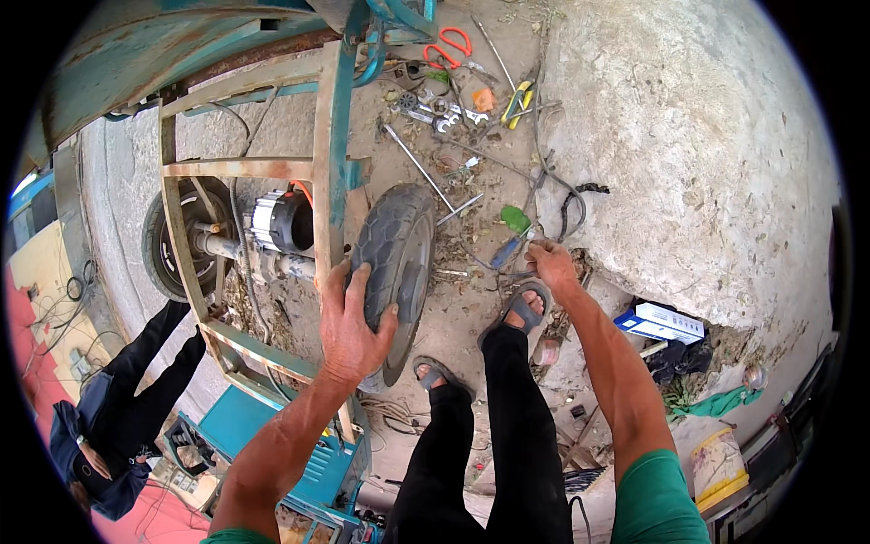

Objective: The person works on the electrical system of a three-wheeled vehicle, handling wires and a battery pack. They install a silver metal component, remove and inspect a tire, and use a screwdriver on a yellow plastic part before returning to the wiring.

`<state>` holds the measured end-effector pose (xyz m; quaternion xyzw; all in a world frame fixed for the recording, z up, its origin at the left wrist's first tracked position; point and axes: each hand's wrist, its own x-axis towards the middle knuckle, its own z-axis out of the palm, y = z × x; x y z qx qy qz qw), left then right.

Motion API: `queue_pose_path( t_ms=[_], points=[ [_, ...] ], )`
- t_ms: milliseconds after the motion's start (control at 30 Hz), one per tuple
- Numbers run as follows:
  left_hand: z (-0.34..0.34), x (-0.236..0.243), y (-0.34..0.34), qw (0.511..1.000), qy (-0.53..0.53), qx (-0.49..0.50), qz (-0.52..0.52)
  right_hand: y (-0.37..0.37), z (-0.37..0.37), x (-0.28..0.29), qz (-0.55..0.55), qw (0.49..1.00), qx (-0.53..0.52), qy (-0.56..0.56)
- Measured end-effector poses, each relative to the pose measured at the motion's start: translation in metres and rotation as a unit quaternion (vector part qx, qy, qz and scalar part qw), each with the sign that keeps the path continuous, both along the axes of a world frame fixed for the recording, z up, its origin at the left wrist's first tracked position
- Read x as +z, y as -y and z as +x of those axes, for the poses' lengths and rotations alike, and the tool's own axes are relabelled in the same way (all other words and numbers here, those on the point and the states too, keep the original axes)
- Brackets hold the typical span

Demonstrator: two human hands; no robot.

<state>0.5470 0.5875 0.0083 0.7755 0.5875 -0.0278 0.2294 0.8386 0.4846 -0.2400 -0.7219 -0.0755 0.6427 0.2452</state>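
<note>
The black tyre (395, 240) stands beside the metal frame (331, 136), under the left hand (347, 328), whose fingers spread apart; the right hand (553, 266) bunches its fingers (contents unclear) near a blue-handled tool (505, 253).

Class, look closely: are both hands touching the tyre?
No, only the left hand is on the tyre; the right hand is apart from it.

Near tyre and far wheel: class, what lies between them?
Between tyre and wheel, the head view shows a silver-and-black motor, axle tube and frame bar.
</note>
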Motion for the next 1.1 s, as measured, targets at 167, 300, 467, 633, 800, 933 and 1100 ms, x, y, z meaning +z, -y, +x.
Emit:
queue_pose_path(
  t_ms=[167, 300, 467, 633, 800, 933, 1100],
  points=[
    [-0.001, -0.003, -0.002, 1.0, 0.013, 0.011, -0.017, -0.047, 0.005, -0.047, 0.107, 0.957, 0.209, 0.17],
    [-0.006, -0.01, -0.002, 0.999, 0.029, 0.008, -0.019, -0.122, 0.019, -0.069, 0.174, 0.845, 0.396, 0.314],
    [-0.006, -0.01, -0.005, 0.999, 0.02, 0.01, -0.044, -0.191, 0.046, -0.11, 0.177, 0.811, 0.408, 0.381],
    [-0.013, -0.014, -0.003, 0.999, 0.026, 0.004, -0.032, -0.233, 0.047, -0.104, 0.165, 0.788, 0.431, 0.407],
    [-0.012, -0.016, -0.005, 0.999, 0.018, 0.006, -0.044, -0.236, 0.052, -0.114, 0.17, 0.743, 0.476, 0.438],
    [-0.011, -0.014, -0.005, 0.999, 0.02, 0.007, -0.044, -0.202, 0.042, -0.11, 0.17, 0.686, 0.564, 0.428],
    [-0.012, -0.014, -0.005, 0.999, 0.024, 0.0, -0.04, -0.139, 0.017, -0.083, 0.183, 0.704, 0.557, 0.401]
  ],
)
